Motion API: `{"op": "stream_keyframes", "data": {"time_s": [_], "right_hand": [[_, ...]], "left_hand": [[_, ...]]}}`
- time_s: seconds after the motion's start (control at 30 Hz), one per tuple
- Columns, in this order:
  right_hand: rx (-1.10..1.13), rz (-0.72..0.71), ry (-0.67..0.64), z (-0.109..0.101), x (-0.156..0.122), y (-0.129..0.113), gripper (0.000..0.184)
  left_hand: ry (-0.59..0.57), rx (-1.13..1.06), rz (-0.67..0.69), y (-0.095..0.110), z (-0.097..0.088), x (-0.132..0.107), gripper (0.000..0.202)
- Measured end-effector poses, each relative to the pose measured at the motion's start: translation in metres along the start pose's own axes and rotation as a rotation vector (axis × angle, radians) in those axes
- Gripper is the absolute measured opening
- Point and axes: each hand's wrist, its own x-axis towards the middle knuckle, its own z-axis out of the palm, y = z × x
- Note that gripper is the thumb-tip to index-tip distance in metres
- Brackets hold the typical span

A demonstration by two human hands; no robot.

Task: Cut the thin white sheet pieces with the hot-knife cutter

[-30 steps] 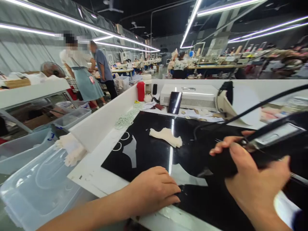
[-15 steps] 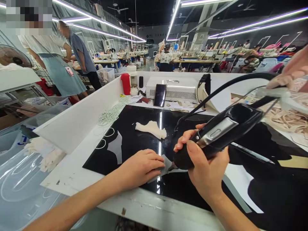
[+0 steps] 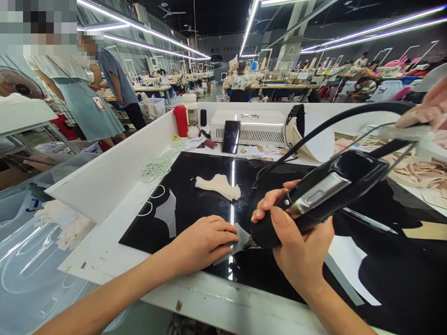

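A black handheld electric tool with a silver side plate [image 3: 321, 195] is being gripped by the right hand [image 3: 302, 246], fingers and thumb wrapped around it, its tip being held at a translucent grey sheet piece [image 3: 241, 237]. Sheet is being pressed onto a glossy black board [image 3: 265, 274] by the left hand [image 3: 209, 242], palm down, nothing being clasped. Beyond, cream fabric piece [image 3: 218, 187] is being borne by the board. Board is being supported by a white-walled table [image 3: 98, 258]; pale green cord loops [image 3: 157, 167], black phone [image 3: 231, 136] and white vented box [image 3: 251, 128] are being kept around it. Room is being lit by long white strip lights [image 3: 249, 24] over rows of worktables [image 3: 279, 87]; person in blue top [image 3: 115, 74] is being seen at left.
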Motion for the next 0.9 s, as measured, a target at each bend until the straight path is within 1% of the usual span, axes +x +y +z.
{"op": "stream_keyframes", "data": {"time_s": [0.1,0.2,0.3,0.37,0.53,0.67,0.9], "right_hand": [[-0.015,-0.004,-0.005,0.000,0.001,0.001,0.035],[-0.037,-0.022,-0.002,-0.004,0.004,0.000,0.036],[-0.061,-0.033,0.020,-0.010,0.007,0.000,0.037],[-0.069,-0.026,0.037,-0.010,0.007,-0.001,0.038],[0.014,0.006,0.001,0.000,-0.001,-0.003,0.040],[0.058,0.027,-0.001,0.009,-0.006,-0.004,0.040],[0.051,0.036,-0.007,0.007,-0.008,-0.005,0.037]], "left_hand": [[-0.005,-0.005,-0.005,0.001,-0.001,-0.001,0.022],[-0.014,-0.027,0.021,0.003,-0.005,-0.001,0.023],[-0.045,-0.072,0.066,0.004,-0.009,-0.001,0.028],[-0.073,-0.099,0.070,0.004,-0.011,-0.002,0.032],[-0.118,-0.145,0.041,0.004,-0.012,-0.004,0.039],[-0.131,-0.157,0.007,0.005,-0.013,-0.004,0.038],[-0.151,-0.173,-0.008,0.004,-0.013,-0.002,0.038]]}}
